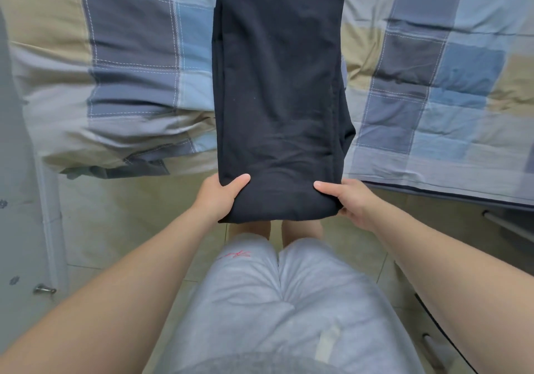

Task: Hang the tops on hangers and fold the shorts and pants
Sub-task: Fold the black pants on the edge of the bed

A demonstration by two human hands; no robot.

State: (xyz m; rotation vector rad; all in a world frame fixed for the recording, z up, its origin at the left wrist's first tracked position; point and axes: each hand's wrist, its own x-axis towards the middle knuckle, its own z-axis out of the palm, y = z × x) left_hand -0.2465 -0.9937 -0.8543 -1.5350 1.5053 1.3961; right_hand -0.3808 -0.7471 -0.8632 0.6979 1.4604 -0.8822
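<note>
The left hand (221, 197) grips the near left corner of the black pants (277, 99), thumb on top, its fingers hidden under the cloth. The right hand (351, 203) holds the near right corner the same way, thumb over the fabric and fingers out of sight below.

The pants are folded into one long dark strip. The far end is cut off by the frame's top edge, so waistband and hems cannot be told apart. The strip's long axis runs from 6 o'clock at the hands to 12 o'clock. The near end hangs past the mattress edge above the tiled floor (115, 220), and the rest lies across the plaid quilt (130, 55), which spreads toward 9 and 3 o'clock.

At 6 o'clock are the person's grey shorts (277, 301). A blurred cabinet door (17, 229) stands at 8 o'clock.
</note>
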